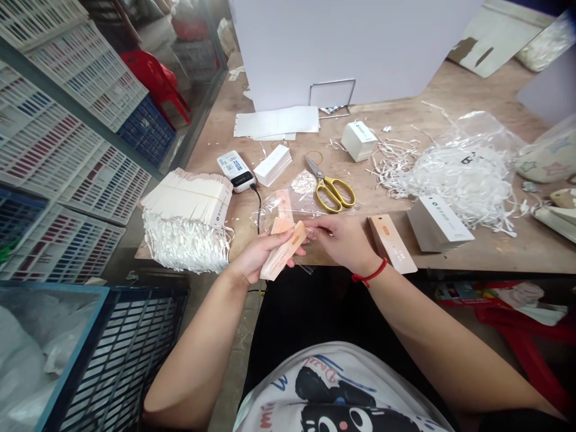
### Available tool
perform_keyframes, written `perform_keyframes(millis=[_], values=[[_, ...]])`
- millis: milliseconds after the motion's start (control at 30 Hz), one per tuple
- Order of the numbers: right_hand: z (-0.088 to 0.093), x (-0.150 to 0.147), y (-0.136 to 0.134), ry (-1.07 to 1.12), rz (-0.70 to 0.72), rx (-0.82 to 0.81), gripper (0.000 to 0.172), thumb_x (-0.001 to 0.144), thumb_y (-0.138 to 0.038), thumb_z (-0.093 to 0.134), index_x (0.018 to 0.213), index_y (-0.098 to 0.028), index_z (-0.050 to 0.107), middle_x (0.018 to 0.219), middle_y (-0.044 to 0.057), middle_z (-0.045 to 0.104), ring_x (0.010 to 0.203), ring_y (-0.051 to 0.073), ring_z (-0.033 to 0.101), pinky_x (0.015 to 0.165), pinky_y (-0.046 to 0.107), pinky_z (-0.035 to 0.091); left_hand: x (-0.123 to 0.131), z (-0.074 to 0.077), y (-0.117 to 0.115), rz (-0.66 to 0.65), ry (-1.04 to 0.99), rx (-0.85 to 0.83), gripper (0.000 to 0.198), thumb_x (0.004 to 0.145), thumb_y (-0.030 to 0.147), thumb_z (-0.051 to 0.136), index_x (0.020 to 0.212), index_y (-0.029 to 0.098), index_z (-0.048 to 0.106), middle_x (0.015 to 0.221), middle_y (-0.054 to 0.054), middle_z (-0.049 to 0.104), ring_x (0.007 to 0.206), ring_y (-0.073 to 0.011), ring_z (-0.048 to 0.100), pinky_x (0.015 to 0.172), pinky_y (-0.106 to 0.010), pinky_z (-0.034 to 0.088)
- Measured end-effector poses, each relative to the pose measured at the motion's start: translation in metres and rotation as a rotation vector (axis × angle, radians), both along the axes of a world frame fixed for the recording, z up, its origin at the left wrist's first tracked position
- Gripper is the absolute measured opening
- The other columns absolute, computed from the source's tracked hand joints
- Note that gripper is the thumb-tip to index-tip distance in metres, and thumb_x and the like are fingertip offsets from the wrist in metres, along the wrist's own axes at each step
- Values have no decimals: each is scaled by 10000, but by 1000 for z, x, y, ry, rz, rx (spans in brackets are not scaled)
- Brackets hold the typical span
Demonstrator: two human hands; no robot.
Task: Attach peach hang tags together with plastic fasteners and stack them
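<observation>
My left hand [255, 255] is closed on a few peach-coloured hang tags [283, 255], fanned slightly and tilted near the table's front edge. My right hand [344, 239] is pinched at the upper end of those tags; what its fingertips hold, if anything, is too small to make out. Beyond the hands, more peach tags lie around a clear plastic bag [294, 201] with small pale bits [304, 182] on it. Yellow-handled scissors [333, 191] lie behind my right hand. To its right stands a stack of peach tags [392, 243].
A bundle of white tags with strings [186, 216] sits left, beside a white device [234, 171] with a black cable. White tag stacks [443, 219] and a heap of white strings [463, 174] are on the right. A blue crate [130, 354] stands lower left.
</observation>
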State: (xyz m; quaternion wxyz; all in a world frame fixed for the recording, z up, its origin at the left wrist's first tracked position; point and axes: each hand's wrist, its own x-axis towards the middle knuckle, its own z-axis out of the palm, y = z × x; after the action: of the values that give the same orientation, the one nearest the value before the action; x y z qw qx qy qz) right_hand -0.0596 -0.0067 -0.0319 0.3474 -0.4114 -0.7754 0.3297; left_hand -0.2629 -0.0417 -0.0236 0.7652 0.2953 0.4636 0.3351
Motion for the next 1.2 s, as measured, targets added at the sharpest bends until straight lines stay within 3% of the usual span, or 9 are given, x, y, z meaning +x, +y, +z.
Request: perform_keyframes(millis=[200,433,767,1000,1200], values=[[5,2,1,-135,-69,81,282,832,-42,582,885,-212,801,798,14,791,686,169,701,678,276,511,4,5,6,-41,9,-11,292,900,315,680,1064,78,727,814,-98,749,557,-109,641,527,-179,521],[8,3,-2,-228,-106,46,234,833,-46,583,858,-187,768,778,32,772,685,184,680,660,294,471,8,0,9,-72,17,-9,301,855,342,734,1024,93,750,859,-104,757,600,-110,652,530,-177,523],[6,4,-6,-189,-120,54,199,856,-45,566,853,-183,710,787,29,763,710,187,687,661,296,482,9,4,9,-74,68,-26,360,793,396,792,997,101,757,835,-92,755,538,-85,623,491,-162,473],[8,10,-17,-56,-98,411,174,942,-89,517,980,-190,653,907,61,762,829,202,719,757,318,556,15,23,-1,16,112,106,384,734,408,846,940,108,721,846,-86,758,557,-89,617,531,-188,474],[21,10,-26,-97,-110,476,161,971,-129,492,930,-222,616,835,50,738,775,203,703,692,318,547,16,28,-9,4,81,54,447,684,399,879,987,120,705,817,-70,746,530,-89,610,463,-172,389]])
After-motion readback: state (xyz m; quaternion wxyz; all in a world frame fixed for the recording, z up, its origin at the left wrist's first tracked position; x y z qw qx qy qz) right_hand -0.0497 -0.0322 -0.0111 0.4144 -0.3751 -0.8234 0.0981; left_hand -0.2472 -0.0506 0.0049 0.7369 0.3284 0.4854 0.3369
